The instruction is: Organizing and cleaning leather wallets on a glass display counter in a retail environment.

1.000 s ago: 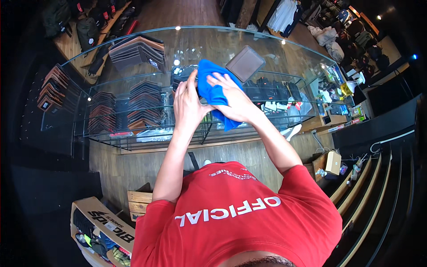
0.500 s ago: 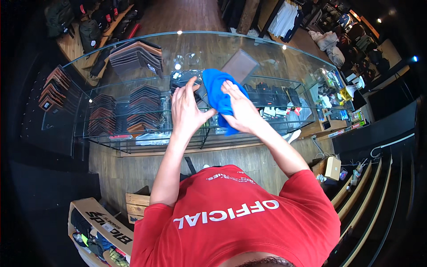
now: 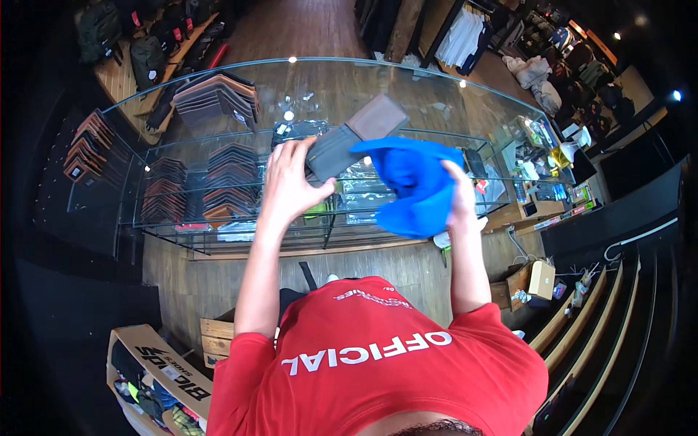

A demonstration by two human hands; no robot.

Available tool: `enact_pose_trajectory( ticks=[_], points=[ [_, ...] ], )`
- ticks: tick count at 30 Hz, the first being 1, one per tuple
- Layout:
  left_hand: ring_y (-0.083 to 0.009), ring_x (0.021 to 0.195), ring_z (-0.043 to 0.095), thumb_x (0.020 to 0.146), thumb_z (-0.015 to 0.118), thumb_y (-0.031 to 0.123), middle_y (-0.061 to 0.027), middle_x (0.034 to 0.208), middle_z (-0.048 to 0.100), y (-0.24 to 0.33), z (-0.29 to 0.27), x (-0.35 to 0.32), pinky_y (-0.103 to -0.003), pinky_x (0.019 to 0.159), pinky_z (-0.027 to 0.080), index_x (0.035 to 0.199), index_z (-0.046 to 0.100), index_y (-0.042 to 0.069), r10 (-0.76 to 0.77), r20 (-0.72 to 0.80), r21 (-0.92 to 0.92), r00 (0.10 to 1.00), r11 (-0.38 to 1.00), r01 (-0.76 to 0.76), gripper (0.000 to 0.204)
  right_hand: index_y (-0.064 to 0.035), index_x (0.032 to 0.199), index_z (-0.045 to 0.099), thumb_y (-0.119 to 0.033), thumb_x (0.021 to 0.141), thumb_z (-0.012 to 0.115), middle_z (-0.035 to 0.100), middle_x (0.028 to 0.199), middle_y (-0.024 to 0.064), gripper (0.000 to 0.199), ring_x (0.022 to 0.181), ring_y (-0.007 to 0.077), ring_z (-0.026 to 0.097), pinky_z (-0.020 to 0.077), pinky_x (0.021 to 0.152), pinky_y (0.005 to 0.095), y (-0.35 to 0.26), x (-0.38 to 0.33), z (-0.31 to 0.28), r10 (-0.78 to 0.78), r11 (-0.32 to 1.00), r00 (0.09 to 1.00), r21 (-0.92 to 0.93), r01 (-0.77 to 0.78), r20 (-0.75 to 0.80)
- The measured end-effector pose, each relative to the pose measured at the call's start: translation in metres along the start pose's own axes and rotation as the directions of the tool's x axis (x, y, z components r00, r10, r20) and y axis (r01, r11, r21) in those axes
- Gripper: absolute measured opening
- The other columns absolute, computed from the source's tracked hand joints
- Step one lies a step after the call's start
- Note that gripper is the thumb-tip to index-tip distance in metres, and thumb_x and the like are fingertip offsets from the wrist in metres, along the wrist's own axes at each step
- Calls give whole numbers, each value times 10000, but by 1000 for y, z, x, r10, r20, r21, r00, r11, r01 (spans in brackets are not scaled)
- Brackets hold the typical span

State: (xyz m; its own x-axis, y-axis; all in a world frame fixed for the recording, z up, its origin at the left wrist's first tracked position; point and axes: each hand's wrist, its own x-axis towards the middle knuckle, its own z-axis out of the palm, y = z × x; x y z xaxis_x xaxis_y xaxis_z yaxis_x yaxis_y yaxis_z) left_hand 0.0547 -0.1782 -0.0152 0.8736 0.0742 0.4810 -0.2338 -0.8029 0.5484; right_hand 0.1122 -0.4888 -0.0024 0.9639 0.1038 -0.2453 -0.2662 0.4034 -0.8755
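Note:
An opened bifold wallet (image 3: 360, 136) lies slanted on the glass counter, one half dark grey, the other brownish. My left hand (image 3: 287, 187) curves round its near left end, the fingertips at one corner and the thumb at the other, steadying it by the edges. Off to the wallet's right, my right hand (image 3: 459, 198) grips a bunched blue cloth (image 3: 416, 187). The cloth is slightly smeared by motion and hides part of the counter; some of my right fingers are behind it.
Under and on the glass display counter (image 3: 429, 69), rows of wallets (image 3: 231, 174) stand at the left. Small goods and a white lamp-like thing (image 3: 578, 139) crowd the right end. A cardboard box of clothes (image 3: 163, 370) is at lower left, wooden slats (image 3: 592, 330) at lower right.
My right hand has drawn the blue cloth off the wallet, to the right and nearer me, uncovering the dark grey half. My left hand and the wallet have shifted slightly left.

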Motion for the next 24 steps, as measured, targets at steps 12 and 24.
enact_pose_trajectory(
  ticks=[12,24],
  points=[
    [-338,1234,536,741,836,514,-199,1285,618,27,37,38,-483,1073,397,1304,615,-44,-13,50,194,999,981,3,824,-30,1259,603,-118,890,675,642,1256,142,386,1123,314,633,483,997,371,21,94,-25,-688,549,693,-469,692,217],
    [-344,1085,593,771,690,136,-163,1133,656,12,55,34,-458,927,443,1103,665,-17,102,-125,173,987,982,-80,366,24,1489,437,-405,1004,517,331,1613,227,653,1542,340,217,138,1275,463,31,110,79,-124,-246,601,-611,752,790]
  ],
)
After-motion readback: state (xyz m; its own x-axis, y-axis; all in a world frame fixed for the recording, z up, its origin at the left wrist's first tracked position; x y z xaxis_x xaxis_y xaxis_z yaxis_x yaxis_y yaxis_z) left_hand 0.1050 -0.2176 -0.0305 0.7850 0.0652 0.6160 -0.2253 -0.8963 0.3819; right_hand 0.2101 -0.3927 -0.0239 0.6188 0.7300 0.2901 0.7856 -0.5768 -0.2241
